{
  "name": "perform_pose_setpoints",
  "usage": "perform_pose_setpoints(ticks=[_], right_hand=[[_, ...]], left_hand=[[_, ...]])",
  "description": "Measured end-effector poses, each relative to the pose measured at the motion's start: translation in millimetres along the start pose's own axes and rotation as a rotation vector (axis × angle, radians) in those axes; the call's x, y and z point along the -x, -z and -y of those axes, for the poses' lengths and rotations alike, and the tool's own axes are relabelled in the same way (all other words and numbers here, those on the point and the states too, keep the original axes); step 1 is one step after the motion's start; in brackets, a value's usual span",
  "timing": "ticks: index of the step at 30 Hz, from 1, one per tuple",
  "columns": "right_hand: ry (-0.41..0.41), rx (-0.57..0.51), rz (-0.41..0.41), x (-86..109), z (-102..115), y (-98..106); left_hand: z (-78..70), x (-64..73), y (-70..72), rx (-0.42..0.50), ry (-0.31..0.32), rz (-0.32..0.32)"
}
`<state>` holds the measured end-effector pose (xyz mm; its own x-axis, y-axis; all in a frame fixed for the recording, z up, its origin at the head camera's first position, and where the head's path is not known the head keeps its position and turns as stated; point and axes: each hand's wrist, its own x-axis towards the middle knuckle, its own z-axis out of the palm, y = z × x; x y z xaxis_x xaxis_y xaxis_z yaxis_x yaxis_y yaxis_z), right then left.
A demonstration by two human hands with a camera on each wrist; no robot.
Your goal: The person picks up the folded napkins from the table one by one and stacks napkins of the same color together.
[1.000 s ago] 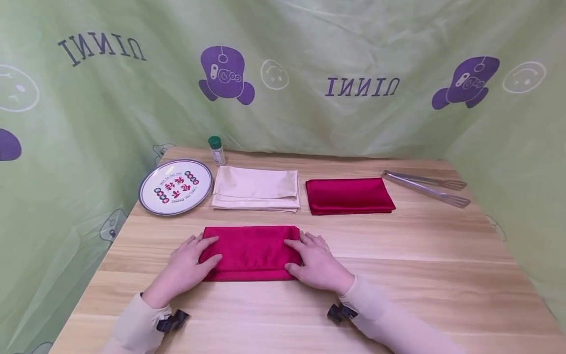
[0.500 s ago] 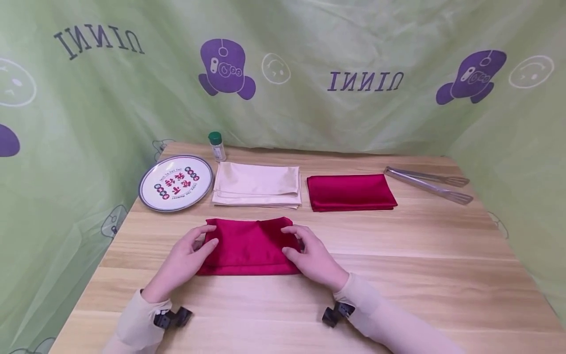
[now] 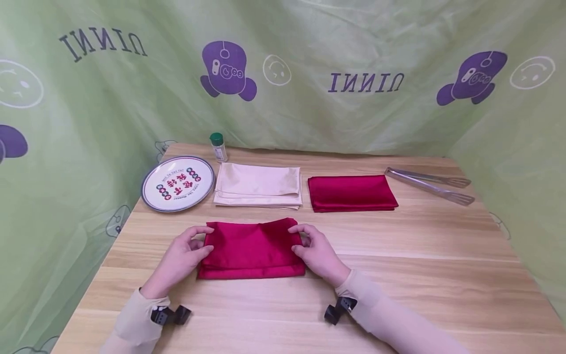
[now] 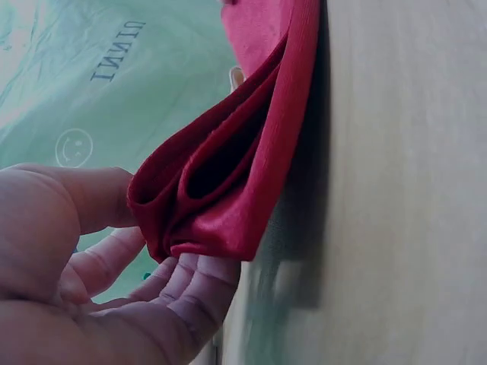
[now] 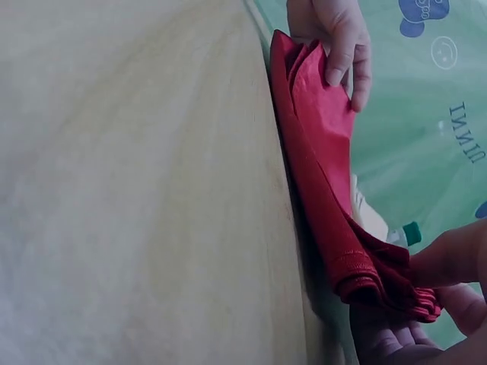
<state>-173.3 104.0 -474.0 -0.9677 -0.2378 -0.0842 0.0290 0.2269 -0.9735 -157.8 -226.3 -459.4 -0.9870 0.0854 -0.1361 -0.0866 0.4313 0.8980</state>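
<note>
A folded red satin cloth [image 3: 254, 248] lies crosswise at the front of the table, its far part raised. My left hand [image 3: 180, 255] grips its left end, thumb on top and fingers underneath. At the opposite end, my right hand [image 3: 319, 253] holds the cloth the same way. In the left wrist view the cloth's layers [image 4: 228, 163] form open loops between thumb and fingers. The right wrist view shows the stacked folds [image 5: 354, 274] pinched by the right hand, with the left hand [image 5: 335, 34] at the far end.
Behind the cloth lie a folded pale pink cloth [image 3: 258, 182] and another folded red cloth [image 3: 353, 192]. A round plate [image 3: 178, 184] and a green-capped shaker [image 3: 218, 147] stand at the back left. Metal tongs [image 3: 429, 186] lie at the back right. A printed green curtain [image 3: 283, 118] surrounds the table.
Both hands have gone from resting over the cloth's ends to gripping them from beneath. The cloth's far edge has risen from the table. In the last half second little has moved.
</note>
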Motion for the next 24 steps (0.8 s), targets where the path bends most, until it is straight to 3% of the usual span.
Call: perform_pose_setpoints(ticks=[9, 15, 24], right_hand=[[-0.020, -0.029, 0.007, 2.1, 4, 7], [-0.024, -0.055, -0.038, 5.0, 8, 12], [-0.028, -0.127, -0.092, 2.9, 11, 25]], left_hand=[[-5.5, 2.1, 0.0, -0.012, -0.046, -0.008], [-12.3, 4.1, 4.6, -0.006, -0.096, -0.032], [-20.5, 2.9, 2.6, 0.034, -0.110, -0.029]])
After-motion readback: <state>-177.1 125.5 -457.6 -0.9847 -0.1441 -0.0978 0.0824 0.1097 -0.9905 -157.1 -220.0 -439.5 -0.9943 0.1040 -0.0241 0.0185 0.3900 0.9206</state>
